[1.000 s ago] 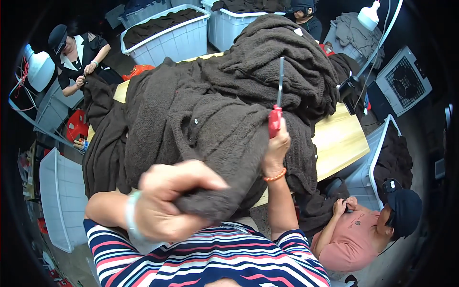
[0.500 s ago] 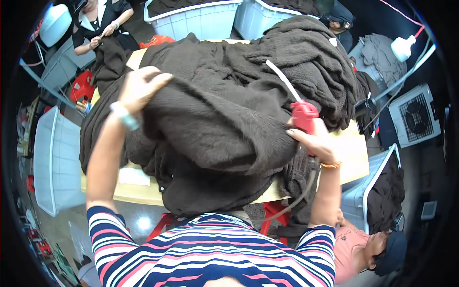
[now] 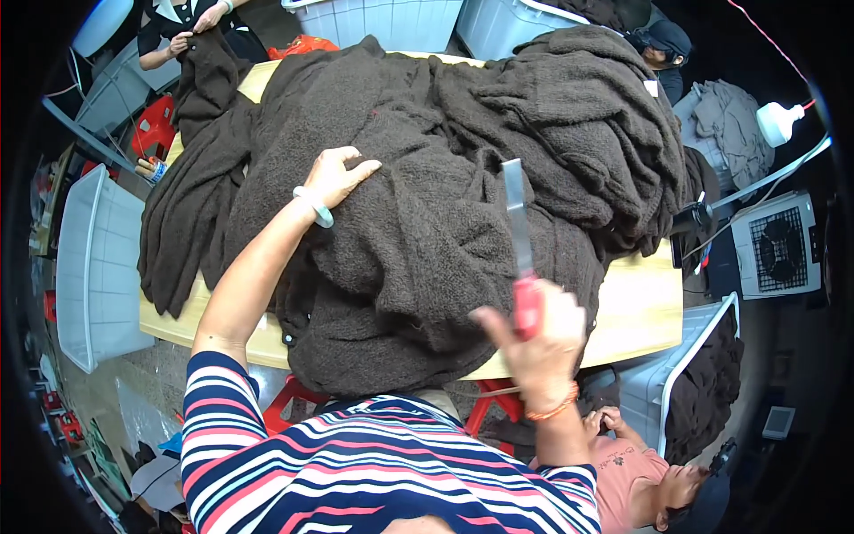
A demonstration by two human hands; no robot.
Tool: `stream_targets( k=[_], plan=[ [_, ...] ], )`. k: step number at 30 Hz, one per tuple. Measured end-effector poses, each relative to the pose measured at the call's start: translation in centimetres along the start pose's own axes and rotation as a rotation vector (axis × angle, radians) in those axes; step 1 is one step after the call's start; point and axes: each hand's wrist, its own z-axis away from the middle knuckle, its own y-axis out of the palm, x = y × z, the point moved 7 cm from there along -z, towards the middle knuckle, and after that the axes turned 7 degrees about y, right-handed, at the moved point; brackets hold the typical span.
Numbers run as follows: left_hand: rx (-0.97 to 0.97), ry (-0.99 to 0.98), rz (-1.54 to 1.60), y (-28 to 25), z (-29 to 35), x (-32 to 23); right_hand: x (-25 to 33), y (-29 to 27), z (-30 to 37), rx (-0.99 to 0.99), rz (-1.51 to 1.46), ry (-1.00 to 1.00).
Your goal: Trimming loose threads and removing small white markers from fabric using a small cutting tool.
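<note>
And here's the scene: the fuzzy dark-brown knit garment (image 3: 431, 236) lies bunched across the near middle of the pale wooden tabletop (image 3: 642, 307), its lower part sagging over the front edge towards the striped shirt. The two hands are well apart. The left hand (image 3: 334, 182) rests on top of the cloth, fingers loose, thumb stretched out, gripping nothing that shows. Over on the other side, the right hand (image 3: 547, 343) has hold of the long tool with a red plastic handle and a flat metal blade (image 3: 527, 307); its thumb sticks out and blur hides how firm that grip is. The blade points away over the knit, and whether it touches I can't tell.

So what's the score? The garment is laid out on the tabletop, that much is done, but it's rumpled, neither flat nor folded. Just behind it and to the right rises the big heap of dark-brown knit cloth (image 3: 574, 133), and by my reading plenty is left there. At the right, the pale plastic bin (image 3: 652, 392) carries more dark cloth; whether that's finished or waiting, these folds don't say. Nor does any cut or finished edge show.
</note>
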Motion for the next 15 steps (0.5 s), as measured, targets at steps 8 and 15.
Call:
stream_targets(
  k=[8, 15],
  plan=[
    [0.056, -0.009, 0.017, 1.2, -0.9, -1.4, 1.3, 10.8, 1.8, 0.142, 0.049, 0.086],
    [0.062, -0.071, 0.047, -0.6, -0.7, 0.9, -3.7, 11.3, 0.7, 0.345, -0.291, 0.147]
  ],
)
